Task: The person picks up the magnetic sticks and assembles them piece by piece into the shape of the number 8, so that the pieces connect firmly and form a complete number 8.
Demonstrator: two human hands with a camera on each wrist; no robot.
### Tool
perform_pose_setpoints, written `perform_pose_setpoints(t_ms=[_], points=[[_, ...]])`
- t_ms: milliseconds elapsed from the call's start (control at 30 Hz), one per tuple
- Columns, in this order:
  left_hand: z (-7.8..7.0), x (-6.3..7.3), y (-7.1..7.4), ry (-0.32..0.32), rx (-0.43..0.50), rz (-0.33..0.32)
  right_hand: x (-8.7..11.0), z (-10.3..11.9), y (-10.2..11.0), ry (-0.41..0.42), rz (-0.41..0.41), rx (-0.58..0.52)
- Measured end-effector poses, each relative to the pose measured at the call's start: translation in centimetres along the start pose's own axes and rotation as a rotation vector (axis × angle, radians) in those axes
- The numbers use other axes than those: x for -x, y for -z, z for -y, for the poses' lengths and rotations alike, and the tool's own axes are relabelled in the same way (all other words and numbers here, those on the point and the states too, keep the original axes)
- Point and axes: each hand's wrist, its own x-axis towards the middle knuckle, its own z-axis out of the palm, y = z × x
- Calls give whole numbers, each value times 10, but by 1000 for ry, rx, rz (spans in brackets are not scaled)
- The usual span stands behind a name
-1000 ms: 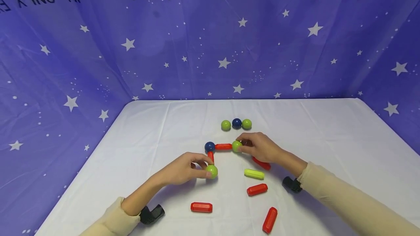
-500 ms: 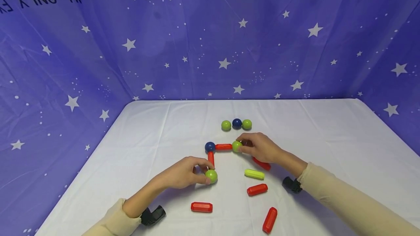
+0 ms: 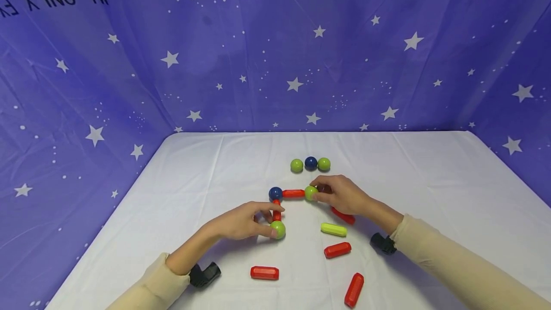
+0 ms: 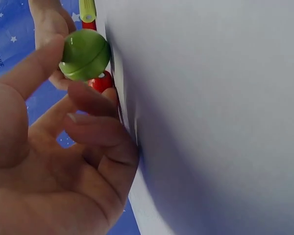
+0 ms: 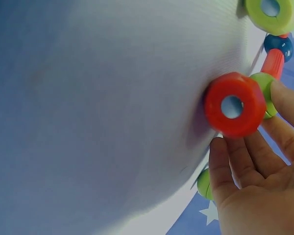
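Note:
A blue ball [image 3: 275, 193] forms the corner of an L made with two red magnetic rods. One red rod [image 3: 293, 193] runs right to a green ball [image 3: 311, 193], which my right hand [image 3: 343, 195] pinches between thumb and fingers. The other red rod [image 3: 277, 214] runs toward me to a second green ball [image 3: 279, 229]. My left hand [image 3: 241, 221] touches that ball with its thumb [image 4: 41, 61], while its index finger extends over the rod. In the left wrist view its other fingers lie bent, apart from the green ball [image 4: 85, 55].
Behind the L sit a green ball [image 3: 296, 165], a blue ball [image 3: 311, 163] and another green ball [image 3: 324, 164]. Loose rods lie nearer: yellow-green [image 3: 333, 229], red [image 3: 337, 250], red [image 3: 354, 290], red [image 3: 264, 272], and a red one [image 3: 343, 215] by my right hand.
The near green ball first slid toward me, then slightly back. My left index finger has lifted from beside it to over the red rod. My right hand stays at its ball.

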Motion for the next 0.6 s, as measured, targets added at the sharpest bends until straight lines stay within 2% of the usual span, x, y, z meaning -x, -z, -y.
perform_pose_setpoints(t_ms=[133,433,600], points=[[0,-3,2,22,-29,30,0,0,1,-4,-1,0],[-3,-1,1,14,-46,12,0,-1,0,-2,-3,-5],[-3,-3,0,0,-68,22,1,-2,-1,1,-5,-9]])
